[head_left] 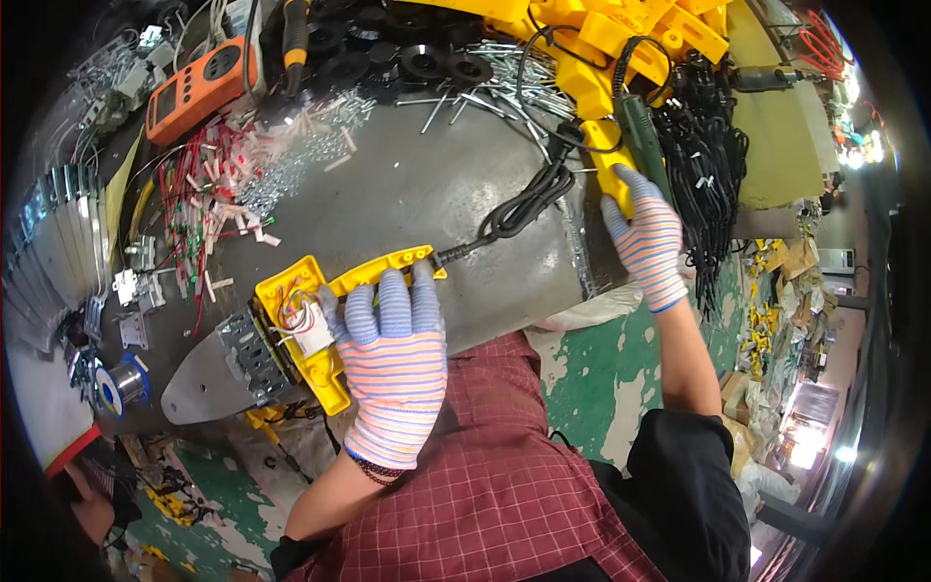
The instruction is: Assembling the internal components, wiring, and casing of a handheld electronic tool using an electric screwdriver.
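One open casing (pixel 315 370) I see gripped at its handle (pixel 388 261) by the left hand (pixel 393 369); the right hand (pixel 648 242) pinches a yellow shell (pixel 605 155) over the counter (pixel 388 209).

The fingers (pixel 395 303) of the left hand (pixel 393 378) cover part of the open yellow housing (pixel 332 378), whose thin wires (pixel 294 310) are too small to trace. The right hand (pixel 650 242) hides the near end of a yellow piece (pixel 603 155). At the bench's (pixel 485 296) far edge, the heap of yellow shells (pixel 669 34) is cut off. Beyond its near left corner, a person (pixel 94 506) is mostly out of view.
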`<state>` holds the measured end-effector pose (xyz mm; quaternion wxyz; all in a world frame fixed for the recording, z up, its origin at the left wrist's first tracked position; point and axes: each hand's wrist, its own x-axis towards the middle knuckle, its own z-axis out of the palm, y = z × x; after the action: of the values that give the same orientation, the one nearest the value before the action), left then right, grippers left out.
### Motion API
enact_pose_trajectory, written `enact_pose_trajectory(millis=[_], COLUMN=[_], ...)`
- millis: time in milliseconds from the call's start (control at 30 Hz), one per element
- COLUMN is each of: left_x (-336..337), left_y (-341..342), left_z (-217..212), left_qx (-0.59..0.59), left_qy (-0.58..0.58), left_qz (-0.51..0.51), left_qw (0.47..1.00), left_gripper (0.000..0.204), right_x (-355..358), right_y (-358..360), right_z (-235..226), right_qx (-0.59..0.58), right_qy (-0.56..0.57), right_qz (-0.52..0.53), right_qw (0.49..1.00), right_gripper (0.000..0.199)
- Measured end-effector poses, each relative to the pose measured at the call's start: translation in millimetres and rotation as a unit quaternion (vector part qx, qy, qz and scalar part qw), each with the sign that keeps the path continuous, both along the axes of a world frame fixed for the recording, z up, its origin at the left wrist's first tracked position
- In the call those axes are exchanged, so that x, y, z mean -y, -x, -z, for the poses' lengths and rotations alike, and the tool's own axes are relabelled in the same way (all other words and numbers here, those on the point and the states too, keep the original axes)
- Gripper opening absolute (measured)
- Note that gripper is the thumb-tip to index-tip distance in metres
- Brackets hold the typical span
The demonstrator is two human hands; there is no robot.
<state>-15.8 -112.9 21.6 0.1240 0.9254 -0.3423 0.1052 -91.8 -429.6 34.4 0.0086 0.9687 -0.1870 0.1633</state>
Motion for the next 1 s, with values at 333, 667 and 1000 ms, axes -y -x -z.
enact_pose_trajectory(millis=[333, 667, 1000], left_x=[-6, -7, -8], left_y=[3, 3, 2], left_z=[3, 9, 7], left_qx=[-0.018, -0.005, -0.005], left_qy=[-0.012, -0.011, -0.008], left_qz=[0.009, 0.017, 0.026], left_qw=[1.0, 1.0, 1.0], left_gripper=[0.045, 0.047, 0.047], right_x=[-92, -80, -52], right_y=[-3, -26, -36], right_z=[-92, -47, -35], right_qx=[0.2, -0.034, 0.027], right_qy=[-0.394, -0.013, -0.389], right_qz=[-0.004, -0.154, -0.22], right_qw=[0.897, 0.987, 0.894], right_gripper=[0.025, 0.044, 0.048])
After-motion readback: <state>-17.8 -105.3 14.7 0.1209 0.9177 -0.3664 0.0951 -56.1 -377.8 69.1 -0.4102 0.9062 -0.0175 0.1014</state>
